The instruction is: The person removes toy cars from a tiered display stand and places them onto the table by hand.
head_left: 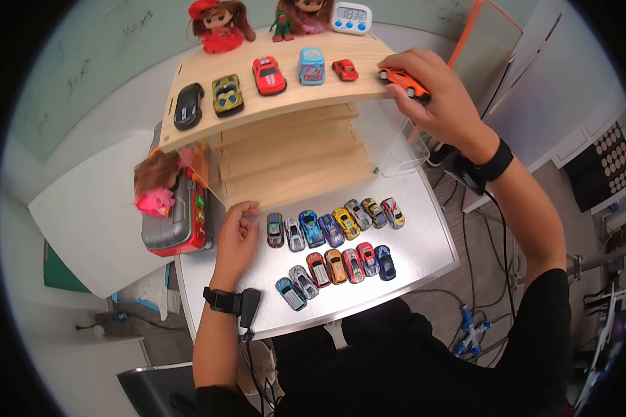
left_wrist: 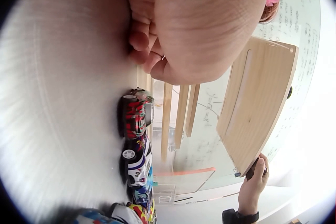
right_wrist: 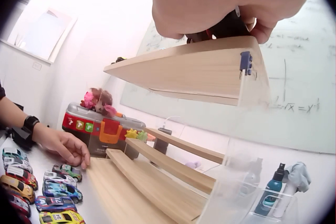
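- Right hand (head_left: pixel 442 97): thumb and fingers pinch an orange toy car (head_left: pixel 402 81) at the right front corner of the wooden top board (head_left: pixel 372 52); whether the wheels bear on the wood cannot be told from here
- Left hand (head_left: pixel 235 240): fingers loosely curled and grasping nothing, low beside the left front of the lower tiers (head_left: pixel 292 167), near the left end of the back row of cars
- Key relation: the orange car lies within the right hand's grasp, well apart from the left; its long axis slants from back left to front right, whereas most of its neighbours point roughly front to back, so its alignment would seem to hinge on a turn of the right wrist
- On the board, right to left from the held car: a small red car (head_left: pixel 344 70), a blue bus (head_left: pixel 311 66), a larger red car (head_left: pixel 268 76), an olive car (head_left: pixel 227 95) and a black car (head_left: pixel 188 106)
- On the metallic tabletop (head_left: pixel 424 243): a back row of eight cars (head_left: pixel 332 231) and a front row of seven cars (head_left: pixel 335 267), nearer the left hand than the right
- Periphery: dolls (head_left: pixel 219 31) and a digital timer (head_left: pixel 351 18) behind the board's cars; a grey toolbox (head_left: pixel 170 222) at left; a spray bottle (right_wrist: pixel 270 192) in the right wrist view
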A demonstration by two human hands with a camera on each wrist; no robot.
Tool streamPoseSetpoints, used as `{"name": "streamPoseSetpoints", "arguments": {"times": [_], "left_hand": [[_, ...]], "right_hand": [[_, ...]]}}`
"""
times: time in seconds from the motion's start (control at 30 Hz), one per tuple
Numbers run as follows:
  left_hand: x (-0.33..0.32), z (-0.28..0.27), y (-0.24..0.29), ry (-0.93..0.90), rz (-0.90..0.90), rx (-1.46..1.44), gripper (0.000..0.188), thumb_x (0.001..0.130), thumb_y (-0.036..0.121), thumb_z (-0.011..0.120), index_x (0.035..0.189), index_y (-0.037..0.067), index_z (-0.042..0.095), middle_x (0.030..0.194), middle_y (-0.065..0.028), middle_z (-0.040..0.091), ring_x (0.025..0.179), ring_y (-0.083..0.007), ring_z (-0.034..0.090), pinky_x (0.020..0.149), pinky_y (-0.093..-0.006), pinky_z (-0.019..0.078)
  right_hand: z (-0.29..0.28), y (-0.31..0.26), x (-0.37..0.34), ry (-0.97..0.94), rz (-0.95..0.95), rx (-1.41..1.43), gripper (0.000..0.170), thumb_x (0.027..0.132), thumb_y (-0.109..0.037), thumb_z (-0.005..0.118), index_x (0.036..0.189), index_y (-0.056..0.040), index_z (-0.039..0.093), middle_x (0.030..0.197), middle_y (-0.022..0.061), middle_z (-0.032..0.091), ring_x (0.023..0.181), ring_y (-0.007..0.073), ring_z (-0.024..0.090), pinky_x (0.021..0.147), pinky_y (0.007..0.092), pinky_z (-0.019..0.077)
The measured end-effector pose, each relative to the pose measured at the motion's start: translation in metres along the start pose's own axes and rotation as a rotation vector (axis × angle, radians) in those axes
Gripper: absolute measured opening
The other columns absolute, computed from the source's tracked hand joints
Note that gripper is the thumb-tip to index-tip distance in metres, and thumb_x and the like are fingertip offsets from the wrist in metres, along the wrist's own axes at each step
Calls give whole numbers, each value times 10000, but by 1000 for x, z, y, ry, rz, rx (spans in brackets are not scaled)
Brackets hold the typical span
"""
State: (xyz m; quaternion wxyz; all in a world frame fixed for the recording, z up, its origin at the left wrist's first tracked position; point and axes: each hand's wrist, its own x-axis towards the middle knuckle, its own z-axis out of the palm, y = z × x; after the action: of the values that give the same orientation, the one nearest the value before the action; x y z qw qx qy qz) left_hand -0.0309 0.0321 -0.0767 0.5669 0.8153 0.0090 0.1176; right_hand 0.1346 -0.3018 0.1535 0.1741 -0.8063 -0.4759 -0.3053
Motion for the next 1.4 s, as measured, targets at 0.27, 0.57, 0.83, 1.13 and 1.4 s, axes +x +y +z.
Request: {"name": "streamPoseSetpoints", "arguments": {"times": [0.27,0.57,0.83,1.13,1.4], "left_hand": [[-1,-1,4,5,6,77,373,921,-75,595,1279,22,632,1111,1,642,755,-45,481,663,-196,435],[1,-1,2,6,10,48,363,896,-79,611,1243,22,639,1117,-48,650,740,-78,532,664,-227,464],[0,-1,0,-15,13,53,379,926,-72,594,1292,19,627,1149,-13,633,792,-45,489,682,-193,440],[0,0,0,13,-19,23,364,913,-72,607,1262,24,644,1115,-16,637,767,-57,503,676,-203,446],[-1,0,8,17,23,54,338,892,-71,627,1217,21,649,1086,-43,642,736,-80,541,657,-228,457]], "right_hand": [[-9,-65,-56,10,-7,101,406,752,43,721,1142,-63,682,998,115,663,910,325,608,831,409,494],[43,-72,-139,-457,240,175,374,904,-135,744,1263,-84,653,1099,132,624,1039,339,602,909,436,493],[46,-51,-160,-476,329,105,406,891,-257,773,1232,-73,655,1100,127,620,1028,337,595,906,433,488],[91,-90,-126,-492,89,214,555,847,-441,795,1246,-90,637,1131,117,610,1045,319,594,905,428,491],[52,-103,-69,-528,124,387,762,753,-472,881,1330,-53,613,1287,172,617,1176,381,602,997,457,503]]}}
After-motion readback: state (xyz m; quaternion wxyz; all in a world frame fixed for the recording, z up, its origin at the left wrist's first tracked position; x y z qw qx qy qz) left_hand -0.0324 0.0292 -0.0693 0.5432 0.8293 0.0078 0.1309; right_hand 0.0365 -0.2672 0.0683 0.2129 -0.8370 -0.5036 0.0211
